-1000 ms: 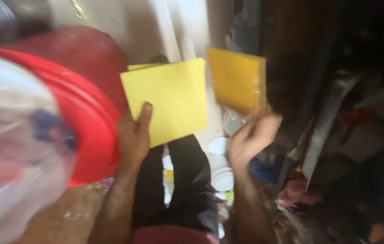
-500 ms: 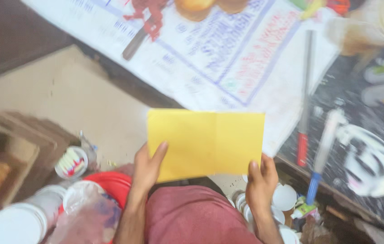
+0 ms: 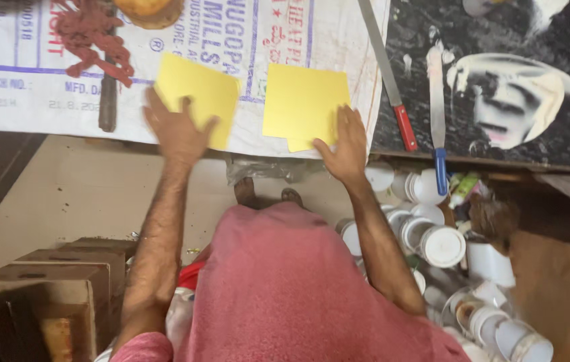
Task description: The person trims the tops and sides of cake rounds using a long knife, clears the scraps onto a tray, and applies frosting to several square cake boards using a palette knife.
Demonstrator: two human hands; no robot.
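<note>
Two yellow sheets are pressed flat on a printed white sack (image 3: 30, 100) spread across the upper part of the frame: the left yellow sheet (image 3: 201, 94) is pinned under the open, spread left hand (image 3: 176, 131), while the right yellow sheet (image 3: 304, 104) at upper centre is held down by the flat, open right hand (image 3: 347, 144). Neither is gripped. Two knives, a red-handled knife (image 3: 392, 87) and a blue-handled knife (image 3: 436, 114), are seen just to the right, with white paint tubs (image 3: 442, 245) clustered at lower right.

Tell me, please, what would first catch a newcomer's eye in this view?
Two bright yellow sheets on the printed white sack: the left hand presses the left sheet, the right hand the right sheet. To the right, a red-handled knife and a blue-handled knife lie on a paint-smeared dark board.
</note>
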